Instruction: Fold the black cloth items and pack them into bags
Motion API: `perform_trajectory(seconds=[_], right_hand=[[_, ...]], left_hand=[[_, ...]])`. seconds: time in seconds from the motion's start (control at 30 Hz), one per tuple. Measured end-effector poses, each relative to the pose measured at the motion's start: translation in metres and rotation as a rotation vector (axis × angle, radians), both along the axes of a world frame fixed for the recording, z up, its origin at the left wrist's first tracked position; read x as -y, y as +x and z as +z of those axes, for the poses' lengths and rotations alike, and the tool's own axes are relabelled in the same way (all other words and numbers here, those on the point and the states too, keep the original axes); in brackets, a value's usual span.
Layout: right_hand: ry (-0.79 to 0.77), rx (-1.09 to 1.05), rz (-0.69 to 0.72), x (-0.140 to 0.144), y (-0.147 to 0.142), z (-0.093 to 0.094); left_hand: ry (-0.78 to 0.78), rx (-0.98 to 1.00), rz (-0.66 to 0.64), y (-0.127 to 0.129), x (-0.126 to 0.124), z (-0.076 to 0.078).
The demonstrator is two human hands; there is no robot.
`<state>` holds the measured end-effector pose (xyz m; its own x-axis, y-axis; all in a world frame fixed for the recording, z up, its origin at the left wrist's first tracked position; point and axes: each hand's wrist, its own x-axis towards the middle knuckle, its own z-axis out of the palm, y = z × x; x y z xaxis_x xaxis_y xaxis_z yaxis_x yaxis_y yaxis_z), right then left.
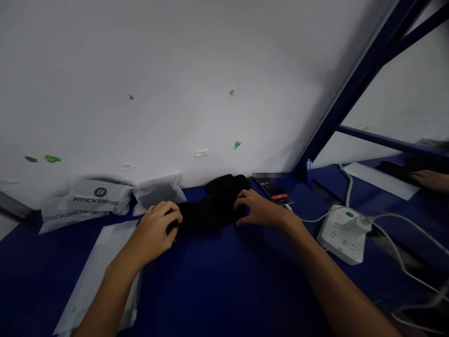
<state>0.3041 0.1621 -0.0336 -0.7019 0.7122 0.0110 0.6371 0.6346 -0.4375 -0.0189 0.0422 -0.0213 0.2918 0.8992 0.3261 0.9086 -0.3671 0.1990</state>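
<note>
A dark black piece of cloth [206,213] lies bunched and stretched sideways on the blue tabletop, its exact kind too dark to make out. At its left end my left hand [159,229] has its fingers curled round the fabric, with the thumb below. My right hand [257,208] is at the right end, fingers bent but apart, the fingertips by the cloth's edge. A thicker black bunch [228,183] rises behind, close to the wall. Under my left forearm lies a flat translucent plastic bag [101,257].
Packaged pouches marked ROCKBROS [96,199] and another frosted pouch [159,189] lean on the white wall. A phone [271,187] charges at the back right, near a white power strip [343,234] with cables. Beyond the blue frame [351,89] another hand [431,180] shows, possibly reflected.
</note>
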Motion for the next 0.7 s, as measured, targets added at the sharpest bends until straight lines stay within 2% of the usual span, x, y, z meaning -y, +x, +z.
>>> perform_trajectory(seconds=[0.1,0.23,0.3,0.43,0.6,0.7], right_hand=[[-0.026,-0.037,-0.039,0.006,0.001,0.007],[-0.067,0.023,-0.043,0.017,-0.002,0.016],[-0.004,-0.001,-0.019,0.022,-0.006,0.018],[0.182,-0.131,0.058,0.027,-0.016,0.014],[0.031,-0.008,0.146,0.030,-0.021,0.003],[0.029,-0.014,0.144,0.037,-0.023,0.008]], left_hand=[[-0.113,0.039,-0.048,0.016,0.014,0.007],[-0.458,0.136,-0.119,0.034,0.035,0.013],[-0.558,0.145,-0.135,0.039,0.041,0.013],[-0.618,0.183,-0.113,0.032,0.040,0.011],[-0.591,0.260,0.002,0.012,0.027,0.010],[-0.556,0.323,0.079,0.009,0.015,0.007]])
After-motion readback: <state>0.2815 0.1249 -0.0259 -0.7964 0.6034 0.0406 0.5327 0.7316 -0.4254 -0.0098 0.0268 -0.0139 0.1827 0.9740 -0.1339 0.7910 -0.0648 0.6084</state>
